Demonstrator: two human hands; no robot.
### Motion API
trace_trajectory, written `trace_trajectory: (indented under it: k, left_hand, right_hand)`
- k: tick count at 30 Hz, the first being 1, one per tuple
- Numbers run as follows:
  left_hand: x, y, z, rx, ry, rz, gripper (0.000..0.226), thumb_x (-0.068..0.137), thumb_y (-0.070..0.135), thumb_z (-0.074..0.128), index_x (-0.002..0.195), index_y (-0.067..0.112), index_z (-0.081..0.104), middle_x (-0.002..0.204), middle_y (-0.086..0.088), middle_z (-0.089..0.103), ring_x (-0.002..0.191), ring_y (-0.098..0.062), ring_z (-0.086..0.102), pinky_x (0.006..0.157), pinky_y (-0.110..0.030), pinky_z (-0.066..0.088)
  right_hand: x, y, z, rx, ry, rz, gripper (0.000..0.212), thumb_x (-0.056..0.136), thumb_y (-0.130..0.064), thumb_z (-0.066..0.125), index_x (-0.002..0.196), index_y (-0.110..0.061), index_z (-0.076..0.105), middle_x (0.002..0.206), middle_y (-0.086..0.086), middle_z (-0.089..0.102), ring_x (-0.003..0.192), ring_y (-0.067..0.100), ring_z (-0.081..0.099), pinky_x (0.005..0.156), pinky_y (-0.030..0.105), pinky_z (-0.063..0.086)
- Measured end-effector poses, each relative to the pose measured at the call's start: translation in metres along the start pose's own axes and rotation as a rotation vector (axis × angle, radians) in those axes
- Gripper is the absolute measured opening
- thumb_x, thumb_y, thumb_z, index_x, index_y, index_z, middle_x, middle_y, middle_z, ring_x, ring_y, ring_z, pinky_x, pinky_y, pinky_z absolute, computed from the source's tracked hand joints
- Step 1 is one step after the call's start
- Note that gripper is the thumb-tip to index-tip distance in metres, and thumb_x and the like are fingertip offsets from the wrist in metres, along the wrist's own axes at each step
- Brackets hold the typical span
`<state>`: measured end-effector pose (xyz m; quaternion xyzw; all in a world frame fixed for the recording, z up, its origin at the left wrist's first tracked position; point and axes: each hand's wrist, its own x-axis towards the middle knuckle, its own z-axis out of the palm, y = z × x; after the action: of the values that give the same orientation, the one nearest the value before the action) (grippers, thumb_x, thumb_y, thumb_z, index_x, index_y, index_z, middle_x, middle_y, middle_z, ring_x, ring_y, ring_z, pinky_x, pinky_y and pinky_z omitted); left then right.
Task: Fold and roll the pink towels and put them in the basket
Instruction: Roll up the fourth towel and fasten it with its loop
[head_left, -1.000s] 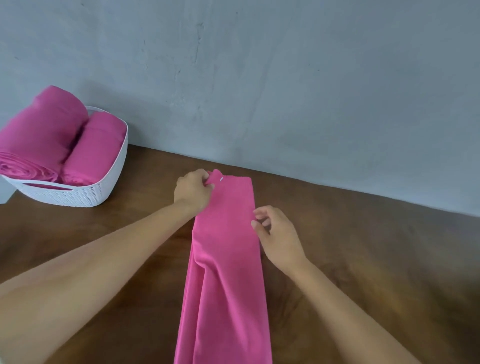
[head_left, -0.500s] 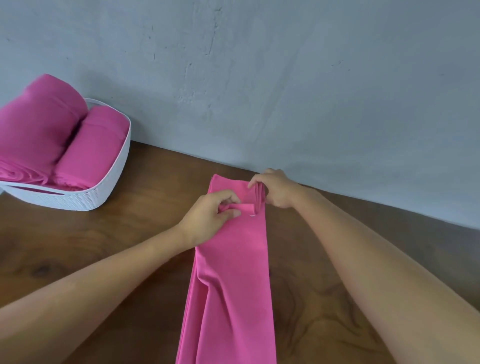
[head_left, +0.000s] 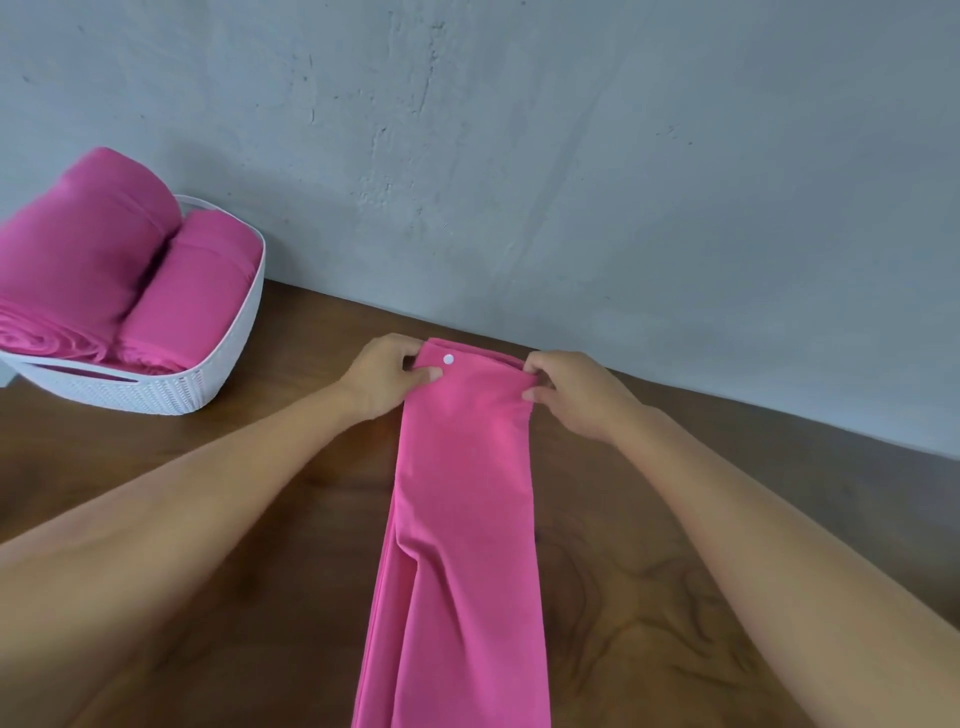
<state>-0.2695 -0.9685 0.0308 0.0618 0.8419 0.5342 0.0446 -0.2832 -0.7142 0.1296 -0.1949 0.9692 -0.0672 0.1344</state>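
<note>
right hand has joined left hand at the far end of the folded pink towel, on the table right of the basket; both hands pinch its corners, roll looks to be starting.

No writing, brand, number or sign can be read anywhere. The only mark is a small round white dot near the far end of the pink towel. It carries no legible letters or figures.
</note>
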Motion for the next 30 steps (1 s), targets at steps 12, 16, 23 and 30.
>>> trace_trajectory:
  k: [12,16,23,30]
  left_hand:
    - [-0.024,0.059,-0.017,-0.154,0.023,0.137,0.066,0.081,0.037,0.085,0.065,-0.003,0.033,0.066,-0.01,0.027,0.063,-0.025,0.023,0.064,-0.035,0.02]
    - [-0.052,0.073,-0.019,-0.163,0.011,0.188,0.055,0.075,0.042,0.088,0.069,-0.002,0.055,0.066,-0.023,0.047,0.061,-0.024,0.041,0.063,-0.035,0.033]
    - [-0.137,0.077,-0.007,-0.165,0.005,0.2,0.019,0.075,0.019,0.089,0.074,0.011,0.072,0.073,-0.006,0.072,0.07,-0.035,0.067,0.066,-0.045,0.054]
    - [-0.214,0.057,0.027,-0.129,-0.115,0.126,0.009,0.091,0.015,0.075,0.087,0.007,0.076,0.09,-0.006,0.076,0.088,-0.026,0.072,0.09,-0.048,0.055]
  right_hand:
    - [-0.074,-0.008,-0.006,0.01,0.221,0.005,0.017,0.098,-0.031,0.064,0.112,-0.021,0.063,0.107,-0.008,0.062,0.096,0.014,0.058,0.083,0.037,0.049]
    - [-0.103,-0.015,-0.001,0.033,0.308,0.014,0.021,0.096,-0.038,0.065,0.109,-0.021,0.065,0.102,-0.01,0.06,0.09,0.013,0.058,0.078,0.035,0.05]
    - [-0.172,-0.033,0.033,0.079,0.342,-0.023,0.016,0.093,-0.044,0.067,0.09,-0.029,0.064,0.097,-0.017,0.059,0.087,0.004,0.056,0.074,0.03,0.05]
    - [-0.237,-0.033,0.1,0.108,0.353,-0.001,0.011,0.093,-0.036,0.069,0.09,-0.026,0.067,0.093,-0.016,0.06,0.086,0.005,0.055,0.072,0.026,0.047]
